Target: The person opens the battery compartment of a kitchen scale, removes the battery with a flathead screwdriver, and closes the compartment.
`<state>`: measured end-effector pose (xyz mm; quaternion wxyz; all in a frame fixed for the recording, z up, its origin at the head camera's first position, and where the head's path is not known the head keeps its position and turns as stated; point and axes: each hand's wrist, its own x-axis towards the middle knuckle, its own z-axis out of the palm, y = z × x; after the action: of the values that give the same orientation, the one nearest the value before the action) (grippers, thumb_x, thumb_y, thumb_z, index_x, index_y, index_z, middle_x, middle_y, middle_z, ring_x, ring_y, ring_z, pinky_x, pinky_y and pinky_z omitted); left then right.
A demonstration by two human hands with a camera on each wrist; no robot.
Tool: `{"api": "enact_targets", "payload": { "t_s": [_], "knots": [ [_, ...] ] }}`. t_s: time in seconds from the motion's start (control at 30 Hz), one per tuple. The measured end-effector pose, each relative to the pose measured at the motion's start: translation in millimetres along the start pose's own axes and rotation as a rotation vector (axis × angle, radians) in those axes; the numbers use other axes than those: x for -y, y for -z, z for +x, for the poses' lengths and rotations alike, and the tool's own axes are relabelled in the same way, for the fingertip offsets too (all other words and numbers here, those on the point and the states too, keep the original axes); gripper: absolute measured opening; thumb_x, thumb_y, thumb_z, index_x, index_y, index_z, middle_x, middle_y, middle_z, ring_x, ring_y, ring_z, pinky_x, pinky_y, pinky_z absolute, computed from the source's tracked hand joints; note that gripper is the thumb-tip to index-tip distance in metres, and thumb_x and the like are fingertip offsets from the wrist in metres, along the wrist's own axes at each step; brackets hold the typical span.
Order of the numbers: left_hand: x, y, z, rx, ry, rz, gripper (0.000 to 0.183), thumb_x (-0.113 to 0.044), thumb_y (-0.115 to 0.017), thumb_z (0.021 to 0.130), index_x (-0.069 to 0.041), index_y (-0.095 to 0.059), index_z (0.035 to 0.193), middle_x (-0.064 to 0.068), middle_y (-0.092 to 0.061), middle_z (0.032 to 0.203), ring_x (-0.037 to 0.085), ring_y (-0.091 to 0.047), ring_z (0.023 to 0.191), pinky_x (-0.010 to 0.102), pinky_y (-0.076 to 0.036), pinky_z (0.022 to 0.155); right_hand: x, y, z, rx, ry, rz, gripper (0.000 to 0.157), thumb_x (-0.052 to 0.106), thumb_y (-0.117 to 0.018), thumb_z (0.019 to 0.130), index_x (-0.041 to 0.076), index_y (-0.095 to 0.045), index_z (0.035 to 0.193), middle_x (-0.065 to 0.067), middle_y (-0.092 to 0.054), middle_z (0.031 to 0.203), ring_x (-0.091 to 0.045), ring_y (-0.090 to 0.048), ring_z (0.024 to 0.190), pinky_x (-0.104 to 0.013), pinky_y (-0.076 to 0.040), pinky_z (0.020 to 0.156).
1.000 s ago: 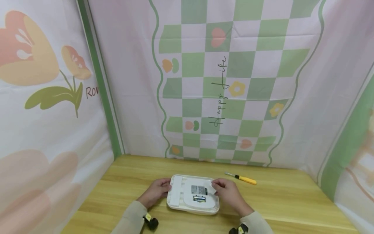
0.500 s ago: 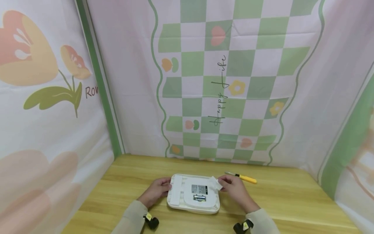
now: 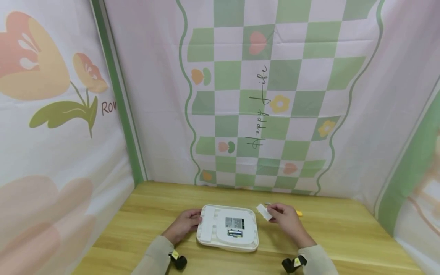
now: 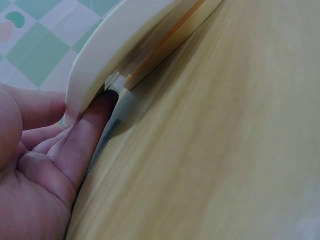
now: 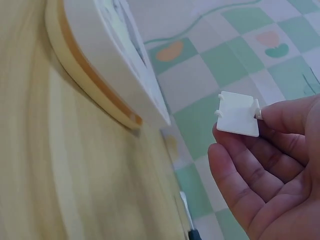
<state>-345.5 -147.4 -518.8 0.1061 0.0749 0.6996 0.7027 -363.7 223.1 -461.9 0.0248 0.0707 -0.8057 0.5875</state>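
A flat white device with rounded corners (image 3: 209, 225), like a kitchen scale turned underside up, lies on the table. Its battery compartment is uncovered, showing batteries (image 3: 235, 233) below a grey label (image 3: 234, 222). My left hand (image 3: 183, 227) grips the device's left edge; in the left wrist view the thumb is on the rim (image 4: 82, 90) and a finger reaches underneath. Off to the right of the device, my right hand (image 3: 286, 222) pinches a small white battery cover (image 5: 237, 114) between thumb and fingers. The cover's little tabs face away from the thumb.
Behind my right hand lies a screwdriver with a yellow handle (image 3: 299, 213), partly hidden by the hand. The wooden table (image 3: 165, 198) ends at a checkered fabric backdrop (image 3: 254, 168), and more printed fabric (image 3: 68, 152) hangs at the left.
My right hand has lifted the battery cover off the device and carried it to the right, now overlapping the screwdriver. My left hand and the device have stayed in place.
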Motion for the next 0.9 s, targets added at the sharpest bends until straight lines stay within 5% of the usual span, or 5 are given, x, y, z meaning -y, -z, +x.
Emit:
{"api": "enact_targets", "payload": {
  "t_s": [0.9],
  "knots": [
    [-1.4, -0.1, -1.5, 0.004, -0.003, -0.012, 0.046, -0.003, -0.052, 0.099, 0.014, -0.038, 0.139, 0.019, -0.061, 0.121, 0.026, -0.06, 0.107, 0.038, -0.053, 0.089, -24.7, 64.7, 4.1, -0.053, -0.078, 0.078, 0.032, 0.009, -0.058, 0.098, -0.018, -0.056, 0.115, -0.014, -0.065, 0.099, -0.018, -0.064, 0.081, -0.033, -0.058, 0.074]
  ]
}}
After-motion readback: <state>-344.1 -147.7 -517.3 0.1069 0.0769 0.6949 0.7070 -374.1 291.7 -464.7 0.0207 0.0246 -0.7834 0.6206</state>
